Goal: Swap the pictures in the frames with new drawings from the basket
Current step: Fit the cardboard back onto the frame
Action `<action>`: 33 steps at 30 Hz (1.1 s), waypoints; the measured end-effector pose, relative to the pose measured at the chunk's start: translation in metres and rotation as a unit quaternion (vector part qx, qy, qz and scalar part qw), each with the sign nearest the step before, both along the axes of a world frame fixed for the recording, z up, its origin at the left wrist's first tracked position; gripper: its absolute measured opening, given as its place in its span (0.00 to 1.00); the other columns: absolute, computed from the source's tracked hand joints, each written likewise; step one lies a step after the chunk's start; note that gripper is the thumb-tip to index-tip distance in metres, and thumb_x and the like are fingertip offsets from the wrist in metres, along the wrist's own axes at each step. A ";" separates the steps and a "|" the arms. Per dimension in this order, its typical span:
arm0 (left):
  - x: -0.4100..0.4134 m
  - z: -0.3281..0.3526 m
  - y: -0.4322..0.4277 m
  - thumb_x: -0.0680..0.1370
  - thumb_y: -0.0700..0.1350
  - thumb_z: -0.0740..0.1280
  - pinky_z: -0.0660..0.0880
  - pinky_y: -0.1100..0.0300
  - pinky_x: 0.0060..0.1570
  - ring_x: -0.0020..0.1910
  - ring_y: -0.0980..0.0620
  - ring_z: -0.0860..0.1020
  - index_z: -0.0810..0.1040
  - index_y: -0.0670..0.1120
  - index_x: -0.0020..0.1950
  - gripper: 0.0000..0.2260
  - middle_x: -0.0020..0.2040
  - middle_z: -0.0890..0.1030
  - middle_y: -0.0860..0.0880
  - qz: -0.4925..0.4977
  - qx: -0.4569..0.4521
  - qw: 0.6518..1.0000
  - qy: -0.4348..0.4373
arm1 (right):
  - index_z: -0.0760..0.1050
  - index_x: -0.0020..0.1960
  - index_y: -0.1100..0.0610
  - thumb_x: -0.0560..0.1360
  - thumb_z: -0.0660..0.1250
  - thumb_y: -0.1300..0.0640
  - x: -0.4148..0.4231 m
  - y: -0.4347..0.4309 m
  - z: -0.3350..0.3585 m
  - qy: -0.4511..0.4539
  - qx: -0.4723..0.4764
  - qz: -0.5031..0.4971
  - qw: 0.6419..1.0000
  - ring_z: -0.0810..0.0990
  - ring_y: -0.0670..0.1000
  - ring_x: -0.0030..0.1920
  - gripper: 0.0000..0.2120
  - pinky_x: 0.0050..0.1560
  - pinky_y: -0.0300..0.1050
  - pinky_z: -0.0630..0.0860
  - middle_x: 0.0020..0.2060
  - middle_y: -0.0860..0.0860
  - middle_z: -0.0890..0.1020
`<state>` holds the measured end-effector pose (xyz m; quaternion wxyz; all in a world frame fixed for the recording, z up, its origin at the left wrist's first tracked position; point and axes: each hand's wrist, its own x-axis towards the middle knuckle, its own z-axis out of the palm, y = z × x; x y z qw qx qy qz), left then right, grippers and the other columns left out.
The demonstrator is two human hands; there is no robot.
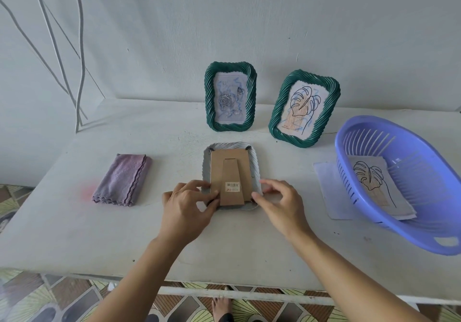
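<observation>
Cardboard backing [228, 169] faces up on the white frame [256, 162], which lies face down in the middle of the table [74, 222], so its picture is hidden. The left hand [189, 205] and right hand [283, 203] each pinch a near corner, covering it. The blue basket [409, 232], cut off at right, holds a leaf drawing [371, 184].

Two hands were seen low in the middle of the picture, the left hand [185, 204] and the right hand [279, 202], both uncovered. The left forearm [139, 271] was shown bare from the wrist to the lower left edge, and the right forearm [349, 271] bare from the wrist to the lower right edge. At the bottom centre a bare foot [220, 305] was seen. Just beneath it a strip of dark cloth [225, 318] was cut off by the edge, and its kind could not be told.
</observation>
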<state>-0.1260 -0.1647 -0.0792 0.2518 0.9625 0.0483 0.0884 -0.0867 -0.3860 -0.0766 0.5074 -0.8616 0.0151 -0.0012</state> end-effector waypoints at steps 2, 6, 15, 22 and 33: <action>0.004 0.006 0.003 0.75 0.56 0.71 0.63 0.53 0.49 0.54 0.56 0.76 0.84 0.64 0.49 0.04 0.56 0.79 0.64 -0.007 -0.016 1.000 0.025 | 0.80 0.58 0.52 0.73 0.74 0.52 0.006 0.000 0.003 0.007 -0.030 0.002 1.000 0.79 0.49 0.49 0.14 0.59 0.49 0.74 0.42 0.44 0.81; 0.012 0.018 0.009 0.76 0.53 0.70 0.66 0.51 0.53 0.56 0.58 0.76 0.84 0.63 0.48 0.05 0.52 0.79 0.66 -0.009 -0.048 0.998 0.038 | 0.79 0.55 0.53 0.76 0.70 0.47 0.023 0.003 0.006 0.022 -0.108 0.013 0.994 0.79 0.51 0.49 0.12 0.60 0.57 0.74 0.47 0.49 0.78; 0.025 0.026 -0.018 0.78 0.63 0.58 0.61 0.50 0.63 0.73 0.53 0.63 0.73 0.64 0.67 0.19 0.74 0.68 0.56 -0.097 0.020 0.994 0.043 | 0.79 0.60 0.49 0.77 0.65 0.41 0.043 0.017 0.011 0.039 -0.240 0.006 0.970 0.75 0.55 0.60 0.17 0.58 0.53 0.68 0.57 0.50 0.76; 0.039 0.020 -0.025 0.79 0.65 0.55 0.60 0.48 0.58 0.69 0.50 0.65 0.66 0.66 0.71 0.20 0.72 0.65 0.56 -0.110 0.104 0.987 0.061 | 0.79 0.51 0.48 0.77 0.68 0.54 0.046 0.020 0.007 0.024 -0.166 -0.035 0.985 0.80 0.51 0.52 0.04 0.53 0.50 0.69 0.46 0.44 0.82; 0.044 0.074 -0.025 0.72 0.76 0.46 0.61 0.51 0.63 0.62 0.55 0.72 0.62 0.65 0.69 0.29 0.67 0.70 0.62 -0.104 -0.052 0.992 0.054 | 0.83 0.53 0.49 0.79 0.67 0.61 0.044 0.041 0.054 -0.066 0.208 0.038 0.975 0.82 0.41 0.54 0.10 0.52 0.34 0.76 0.49 0.40 0.85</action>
